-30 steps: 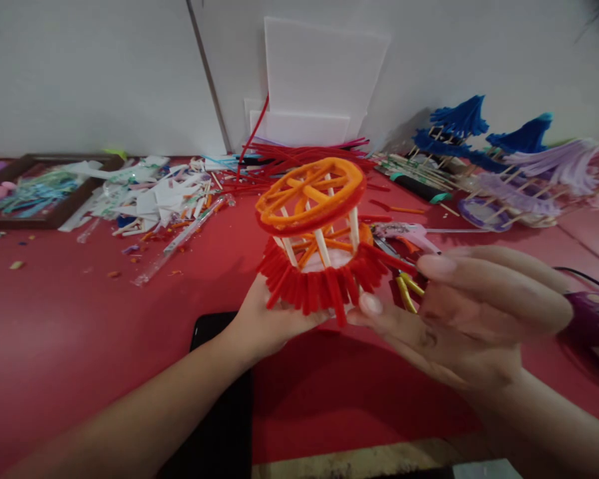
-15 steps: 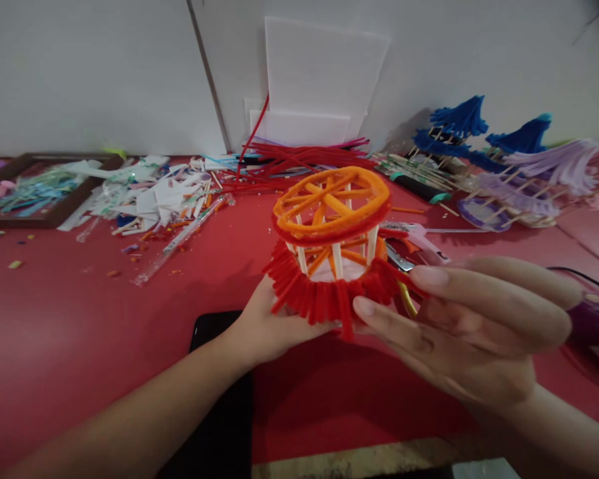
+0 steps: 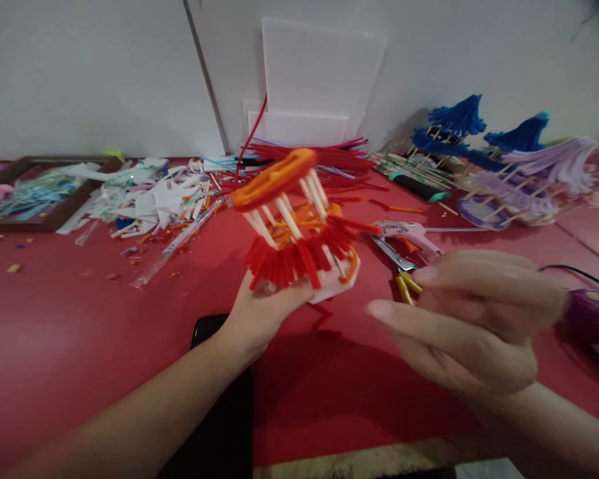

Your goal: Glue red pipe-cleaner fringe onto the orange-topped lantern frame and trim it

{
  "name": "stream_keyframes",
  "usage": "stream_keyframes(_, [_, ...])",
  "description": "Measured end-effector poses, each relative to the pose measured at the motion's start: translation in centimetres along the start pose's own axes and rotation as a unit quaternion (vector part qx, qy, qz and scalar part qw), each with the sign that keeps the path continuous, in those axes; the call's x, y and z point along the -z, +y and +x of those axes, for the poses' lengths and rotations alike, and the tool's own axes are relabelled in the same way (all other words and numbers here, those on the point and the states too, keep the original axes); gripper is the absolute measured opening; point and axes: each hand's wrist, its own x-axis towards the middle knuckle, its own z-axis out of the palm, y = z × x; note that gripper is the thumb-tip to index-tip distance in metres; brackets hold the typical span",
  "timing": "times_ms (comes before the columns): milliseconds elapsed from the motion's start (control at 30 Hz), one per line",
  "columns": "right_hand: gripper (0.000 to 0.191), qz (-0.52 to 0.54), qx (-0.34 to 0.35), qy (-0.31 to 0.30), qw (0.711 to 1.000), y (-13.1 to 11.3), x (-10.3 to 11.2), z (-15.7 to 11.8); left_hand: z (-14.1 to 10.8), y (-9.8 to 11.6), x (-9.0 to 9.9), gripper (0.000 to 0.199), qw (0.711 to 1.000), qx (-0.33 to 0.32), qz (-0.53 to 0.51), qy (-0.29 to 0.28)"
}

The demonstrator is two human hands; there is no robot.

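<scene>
A small pavilion model [image 3: 289, 229] of orange and red pipe cleaners on pale sticks is tilted to the left above the table. My left hand [image 3: 264, 306] grips it from below, the thumb along its base and the other fingers hidden. Its top is an orange ring, and a fringe of short red pieces spreads around the middle. To the right, my right hand [image 3: 464, 319] hovers apart from the model, thumb and forefinger separated and nothing between them. Beyond that hand lie yellow-handled scissors [image 3: 402, 266] and a pink glue gun [image 3: 412, 234].
Red pipe cleaners [image 3: 304, 159] lie at the back before white boards [image 3: 324, 66]. Blue model roofs [image 3: 459, 120] and a lilac model [image 3: 524, 179] stand back right. Scraps [image 3: 160, 199] and a framed tray [image 3: 54, 216] sit left. A black phone-like slab [image 3: 214, 406] lies in front.
My left hand has tipped the pavilion model to the left and shifted it slightly left. My right hand, close against the red fringe before, is now apart from it.
</scene>
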Motion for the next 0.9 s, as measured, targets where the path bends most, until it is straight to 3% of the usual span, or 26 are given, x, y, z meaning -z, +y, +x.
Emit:
stream_keyframes(67, [0.018,0.003,0.007,-0.004,1.0,0.3,-0.7,0.6,0.4,-0.3,0.3,0.022,0.994,-0.059,-0.004,0.09])
stream_keyframes(133, [0.018,0.005,0.015,-0.016,1.0,0.7,-1.3,1.2,0.7,-0.5,0.5,0.025,0.986,-0.111,-0.004,0.125])
stream_keyframes(233, [0.02,0.007,0.027,-0.053,0.998,1.2,-2.0,1.9,0.9,-0.6,0.7,0.029,0.983,-0.129,0.001,0.128])
stream_keyframes(367, [0.02,0.034,-0.009,-0.116,0.993,1.0,-2.0,2.5,0.8,-0.7,0.6,0.011,0.987,-0.124,0.011,0.104])
stream_keyframes(500, [0.017,0.08,-0.05,-0.145,0.985,0.2,-2.2,2.7,0.7,-0.5,0.4,0.019,0.987,-0.133,0.023,0.085])
stream_keyframes(700, [0.014,0.079,-0.031,-0.108,0.99,-0.8,-3.4,2.8,0.5,-0.2,0.2,0.027,0.986,-0.118,0.05,0.102])
stream_keyframes(900, [0.018,0.107,-0.033,-0.018,0.993,-1.3,-2.4,2.7,0.5,-0.1,0.1,0.029,0.986,-0.106,0.046,0.122])
